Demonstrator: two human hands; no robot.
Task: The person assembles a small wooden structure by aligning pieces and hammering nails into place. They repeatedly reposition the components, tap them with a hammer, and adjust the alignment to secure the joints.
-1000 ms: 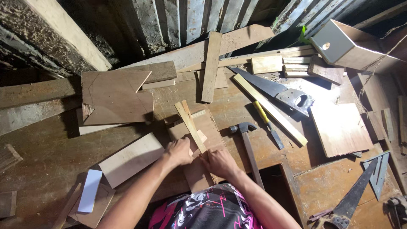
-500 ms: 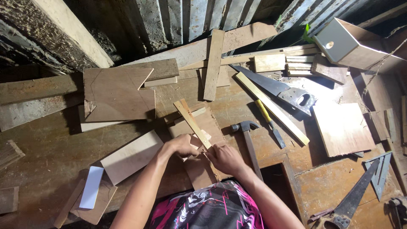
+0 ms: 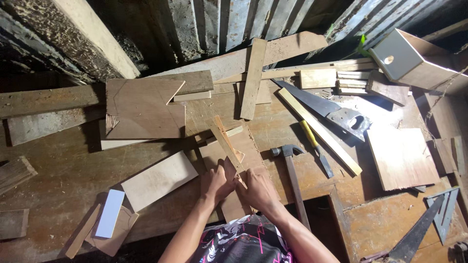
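Left hand and right hand are both closed about the near end of a thin wooden strip, fingers curled and pinching it from either side. The strip runs away from the hands, angled up and to the left, lying over a brown plywood piece on the workbench. A claw hammer lies just right of the right hand, apart from it; a pale flat board lies left of the left hand

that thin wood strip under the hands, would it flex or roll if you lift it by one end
The wood strip looks thin and narrow, so it is probably light and might bend a little. Its flat faces suggest it would slide, not roll. Both the left hand and right hand press its near end against the board.
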